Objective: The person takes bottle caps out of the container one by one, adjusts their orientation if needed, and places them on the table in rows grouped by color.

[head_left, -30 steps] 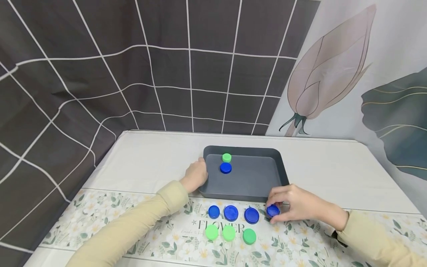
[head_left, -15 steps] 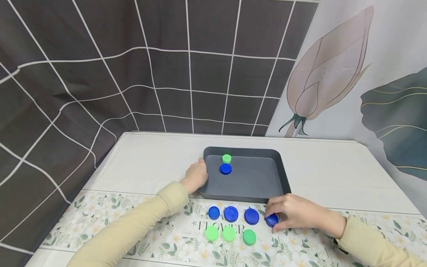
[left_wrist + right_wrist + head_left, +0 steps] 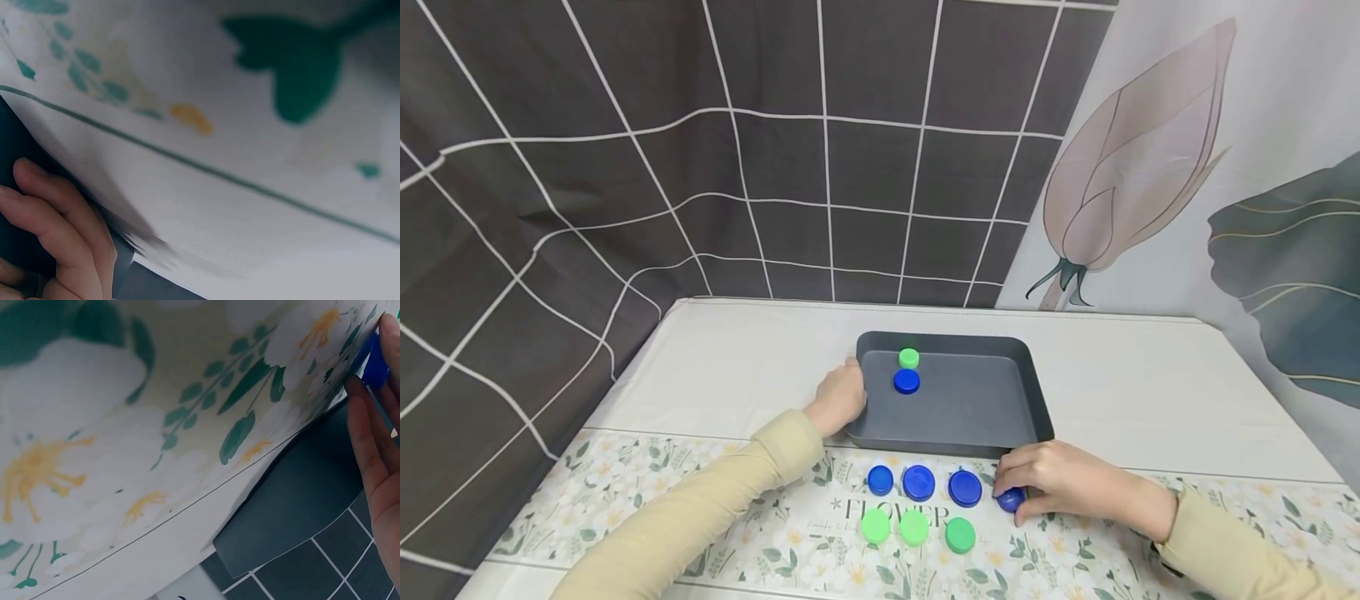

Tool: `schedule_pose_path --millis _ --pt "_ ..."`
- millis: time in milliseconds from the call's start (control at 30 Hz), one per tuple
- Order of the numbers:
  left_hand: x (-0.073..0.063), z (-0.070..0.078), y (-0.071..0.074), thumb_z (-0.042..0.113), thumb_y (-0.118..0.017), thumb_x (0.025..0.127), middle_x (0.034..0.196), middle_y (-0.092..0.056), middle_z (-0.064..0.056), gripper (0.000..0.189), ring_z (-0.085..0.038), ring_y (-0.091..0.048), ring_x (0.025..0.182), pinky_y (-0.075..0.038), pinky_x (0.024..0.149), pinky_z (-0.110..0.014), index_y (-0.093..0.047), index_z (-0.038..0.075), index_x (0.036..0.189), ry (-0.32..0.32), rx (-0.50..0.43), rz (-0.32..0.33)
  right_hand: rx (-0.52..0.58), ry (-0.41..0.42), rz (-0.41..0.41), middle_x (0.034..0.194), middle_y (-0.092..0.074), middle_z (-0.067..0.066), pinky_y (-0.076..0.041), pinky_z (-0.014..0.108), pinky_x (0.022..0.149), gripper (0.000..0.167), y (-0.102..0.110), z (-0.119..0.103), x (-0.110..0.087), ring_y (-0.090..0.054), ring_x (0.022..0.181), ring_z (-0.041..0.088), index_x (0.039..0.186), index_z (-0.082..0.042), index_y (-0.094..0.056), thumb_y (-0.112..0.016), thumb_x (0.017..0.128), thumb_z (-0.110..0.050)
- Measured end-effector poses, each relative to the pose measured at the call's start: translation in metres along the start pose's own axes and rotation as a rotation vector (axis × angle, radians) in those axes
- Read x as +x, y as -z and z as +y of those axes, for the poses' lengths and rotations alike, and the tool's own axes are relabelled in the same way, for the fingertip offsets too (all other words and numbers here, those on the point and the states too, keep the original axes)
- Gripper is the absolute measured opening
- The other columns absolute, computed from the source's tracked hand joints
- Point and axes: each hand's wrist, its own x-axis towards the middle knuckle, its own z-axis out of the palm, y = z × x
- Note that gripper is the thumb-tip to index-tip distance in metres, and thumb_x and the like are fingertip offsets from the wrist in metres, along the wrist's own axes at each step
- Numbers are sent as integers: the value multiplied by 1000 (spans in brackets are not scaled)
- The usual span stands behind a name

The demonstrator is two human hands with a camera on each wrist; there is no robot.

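My left hand [image 3: 841, 396] grips the left side of a dark grey baking tray [image 3: 966, 408]. In the left wrist view its fingers [image 3: 69, 231] curl against the tray's dark wall. Just off the tray's near right corner, my right hand [image 3: 1063, 482] pinches a blue bottle cap [image 3: 1011, 501] between thumb and fingers, low over the flowered cloth. The right wrist view shows the same cap [image 3: 377, 364] at the fingertips, partly hidden. Inside the tray, a light green cap [image 3: 909, 358] lies behind a blue cap [image 3: 907, 382], both toward the left.
Three blue caps [image 3: 919, 482] lie in a row in front of the tray. Nearer to me is a row of two light green caps [image 3: 876, 526] and a darker green one [image 3: 960, 535]. A dark checked curtain [image 3: 775, 158] hangs behind the table.
My right hand has brought the blue cap a little toward me, to the right end of the blue row. The left hand stays on the tray.
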Motion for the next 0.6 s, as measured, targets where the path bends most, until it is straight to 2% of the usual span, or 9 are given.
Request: schedule_pose_path --millis 167,600 --pt "0 0 0 1 -50 92 81 -65 -23 39 -23 -64 60 -53 48 -24 -43 -17 125 -2 -1 1 21 -23 -7 98 -69 -12 -51 11 76 28 -2 0 0 -64 90 0 99 -20 -71 -70 79 -40" --pt "0 1 0 0 -49 92 80 -64 -22 32 -23 -64 60 -54 49 -25 -47 -15 119 -14 10 18 20 -34 -20 99 -69 -10 -50 9 73 28 -2 -1 0 -63 89 0 100 -20 -71 -69 81 -39"
